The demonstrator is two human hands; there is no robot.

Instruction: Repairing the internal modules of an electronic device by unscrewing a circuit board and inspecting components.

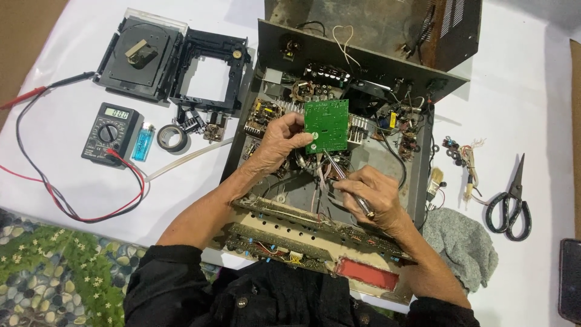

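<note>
- The green circuit board point(327, 125) is up on its edge over the middle of the open metal case point(423, 181), which sits on the white table point(72, 181).
- The left hand point(279, 142) holds the board by its left edge, with the fingers closed on the rim.
- The right hand point(369, 194) is closed around a thin metal tool point(339, 172), whose tip points up at the bottom edge of the board.
- The board looks thin, flat and stiff, and I think it is very light.
- It seems easy to hurt, because small parts and thin wires point(321, 181) hang from it, so pulling hard could break them.
- The best place to hold it is the bare edges, not the flat face or the tiny parts.
- The tool is small and smooth, so it may slip, and a firm grip near the tip seems best.
- Near the case, a black meter point(111, 133) with red and black leads lies on the left.
- Beside the meter are a blue lighter point(143, 143) and a roll of tape point(172, 138).
- On the right lie black scissors point(511, 206) and a grey cloth point(463, 242).
</note>
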